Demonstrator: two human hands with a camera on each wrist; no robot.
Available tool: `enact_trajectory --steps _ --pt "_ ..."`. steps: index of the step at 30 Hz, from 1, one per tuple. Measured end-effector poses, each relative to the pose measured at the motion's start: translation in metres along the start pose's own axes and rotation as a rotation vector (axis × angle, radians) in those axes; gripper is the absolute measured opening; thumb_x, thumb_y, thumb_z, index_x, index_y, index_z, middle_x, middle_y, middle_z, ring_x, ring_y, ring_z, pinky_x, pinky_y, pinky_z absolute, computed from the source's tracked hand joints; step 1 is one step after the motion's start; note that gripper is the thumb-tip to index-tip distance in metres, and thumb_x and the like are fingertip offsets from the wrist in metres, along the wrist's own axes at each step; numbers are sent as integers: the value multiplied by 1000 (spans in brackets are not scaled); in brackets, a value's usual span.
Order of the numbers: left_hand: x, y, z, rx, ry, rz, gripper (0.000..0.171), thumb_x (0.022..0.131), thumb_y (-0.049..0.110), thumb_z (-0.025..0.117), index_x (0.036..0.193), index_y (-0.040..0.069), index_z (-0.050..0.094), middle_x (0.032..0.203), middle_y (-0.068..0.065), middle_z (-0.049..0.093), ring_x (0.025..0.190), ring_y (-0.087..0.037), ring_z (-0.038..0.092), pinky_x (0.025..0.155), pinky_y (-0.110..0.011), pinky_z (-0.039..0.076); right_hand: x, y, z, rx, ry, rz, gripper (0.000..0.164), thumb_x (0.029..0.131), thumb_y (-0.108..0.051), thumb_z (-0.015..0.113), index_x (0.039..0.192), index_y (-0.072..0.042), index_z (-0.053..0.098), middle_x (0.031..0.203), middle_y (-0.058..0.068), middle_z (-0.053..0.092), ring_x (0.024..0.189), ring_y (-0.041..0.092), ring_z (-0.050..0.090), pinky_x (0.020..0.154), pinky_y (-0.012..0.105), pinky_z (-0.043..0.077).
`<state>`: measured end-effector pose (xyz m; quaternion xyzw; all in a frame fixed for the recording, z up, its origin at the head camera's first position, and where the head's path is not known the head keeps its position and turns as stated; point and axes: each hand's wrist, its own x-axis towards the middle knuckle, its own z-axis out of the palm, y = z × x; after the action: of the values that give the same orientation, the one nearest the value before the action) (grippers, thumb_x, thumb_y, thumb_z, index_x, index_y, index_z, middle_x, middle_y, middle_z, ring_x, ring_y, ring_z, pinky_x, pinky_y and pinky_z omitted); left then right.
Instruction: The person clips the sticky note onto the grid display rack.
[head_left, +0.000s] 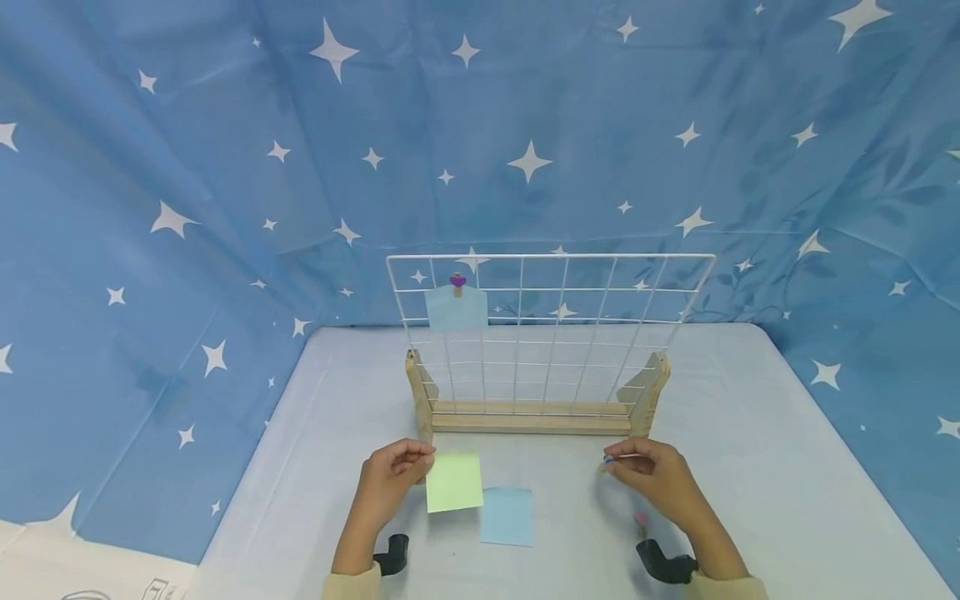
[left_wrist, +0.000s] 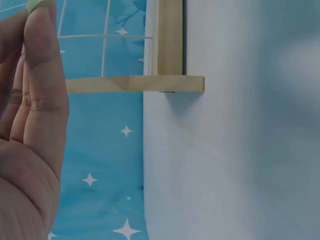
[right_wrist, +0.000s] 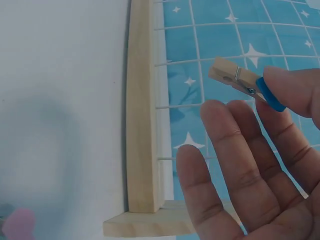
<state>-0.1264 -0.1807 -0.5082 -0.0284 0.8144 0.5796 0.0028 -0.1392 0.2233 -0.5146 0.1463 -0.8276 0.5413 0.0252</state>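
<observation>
My left hand [head_left: 393,477] pinches a yellow-green sticky note [head_left: 454,482] by its upper left corner, in front of the rack's left foot. Only a sliver of that note shows at the fingertips in the left wrist view. Between thumb and index finger, my right hand [head_left: 651,475] holds a small wooden clothespin [right_wrist: 237,76] with a blue decoration, its wooden end pointing away from the palm. A white wire grid rack [head_left: 557,317] on a wooden base [head_left: 532,423] stands behind both hands. On it hangs a light blue note [head_left: 457,310], held at the top by a clothespin with a purple heart [head_left: 458,282].
Another light blue note [head_left: 507,517] lies on the white table [head_left: 562,567], between the hands. Near the right forearm lies a pink-topped clothespin [head_left: 641,520]. Black wrist-camera mounts [head_left: 664,563] sit by both wrists. A blue star-patterned cloth [head_left: 525,125] hangs behind the table.
</observation>
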Motion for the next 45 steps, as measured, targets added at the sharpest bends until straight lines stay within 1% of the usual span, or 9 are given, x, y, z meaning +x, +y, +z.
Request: enact_trajectory --steps 6,8,13,17,21,25,30,37,45 --pt "1 9 4 8 35 90 10 101 8 77 109 1 79 97 -7 76 82 -13 70 74 -25 63 6 -8 0 -22 22 -38 13 92 7 80 103 3 76 100 15 78 86 1 73 75 20 62" --pt "2 14 5 6 42 102 11 101 8 77 109 1 79 98 -7 76 82 -13 70 73 -25 63 8 -12 0 -25 32 -43 13 92 7 80 104 3 76 100 15 78 86 4 74 74 20 62" --pt "2 24 7 18 55 102 9 100 9 79 107 5 81 99 -6 77 85 -14 70 72 -24 62 10 -19 -1 -31 50 -42 14 94 8 78 106 2 76 100 15 78 85 9 76 73 20 61" --pt "2 31 8 0 58 109 8 100 9 79 107 5 81 97 -6 77 84 -16 71 73 -24 62 11 -26 -2 -32 74 -73 15 94 10 77 107 3 76 100 15 78 85 6 75 74 19 61" --pt "2 36 10 -30 58 118 12 99 9 80 110 3 80 97 -5 76 83 -14 70 73 -24 62 13 -32 -3 -30 121 -94 18 92 10 78 110 7 76 99 15 78 85 2 73 74 16 60" --pt "2 40 12 -58 57 135 13 99 11 81 108 2 79 96 -5 76 83 -12 70 73 -23 61 14 -37 -3 -41 162 -87 18 92 10 79 109 7 76 100 13 78 87 -2 71 75 15 59" --pt "0 45 14 -84 55 145 9 99 10 81 103 2 79 95 -7 76 81 -12 70 72 -24 61 12 -43 -5 -44 159 -80 16 93 9 78 109 5 77 99 7 78 88 -2 71 76 16 60" --pt "1 49 15 -94 62 164 7 98 9 81 102 3 79 94 -7 76 79 -11 71 71 -26 62 10 -51 -7 -55 160 -107 17 94 8 78 110 3 77 99 7 78 87 -2 72 75 16 60" --pt "3 52 15 -106 74 185 8 98 8 81 103 3 79 93 -8 76 77 -11 69 70 -24 61 8 -58 -6 -23 197 -137 19 93 12 77 110 6 75 100 -4 76 89 -3 71 78 14 59"
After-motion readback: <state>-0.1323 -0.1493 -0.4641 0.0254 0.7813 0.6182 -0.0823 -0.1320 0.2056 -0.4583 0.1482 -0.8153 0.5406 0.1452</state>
